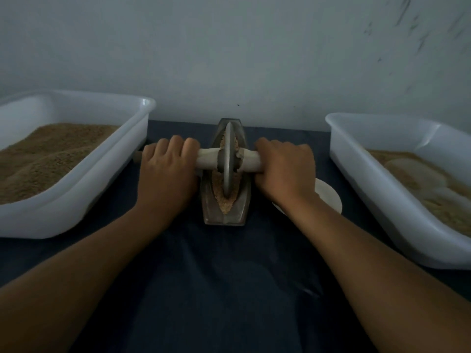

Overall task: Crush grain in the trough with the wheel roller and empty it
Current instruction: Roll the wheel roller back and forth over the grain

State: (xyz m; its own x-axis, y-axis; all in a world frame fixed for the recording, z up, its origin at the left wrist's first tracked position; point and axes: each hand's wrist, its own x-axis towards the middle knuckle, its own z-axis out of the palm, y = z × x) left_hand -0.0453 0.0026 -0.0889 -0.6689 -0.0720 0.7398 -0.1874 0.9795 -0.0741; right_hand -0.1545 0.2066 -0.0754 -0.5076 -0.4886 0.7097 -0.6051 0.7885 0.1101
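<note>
A narrow metal trough (pixel 242 210) lies lengthwise in the middle of the dark cloth, with brown grain (pixel 225 203) along its groove. The wheel roller (pixel 227 159), a grey metal disc on a pale wooden axle, stands upright in the groove. My left hand (pixel 167 169) grips the axle's left end. My right hand (pixel 285 169) grips its right end. Both hands sit close to the disc, knuckles up, and each hides the end of the axle.
A white plastic tub (pixel 76 189) heaped with brown grain stands at the left. A second white tub (pixel 382 200) with paler grain stands at the right. A small white dish (pixel 328 197) lies behind my right wrist. The wall rises just beyond the trough.
</note>
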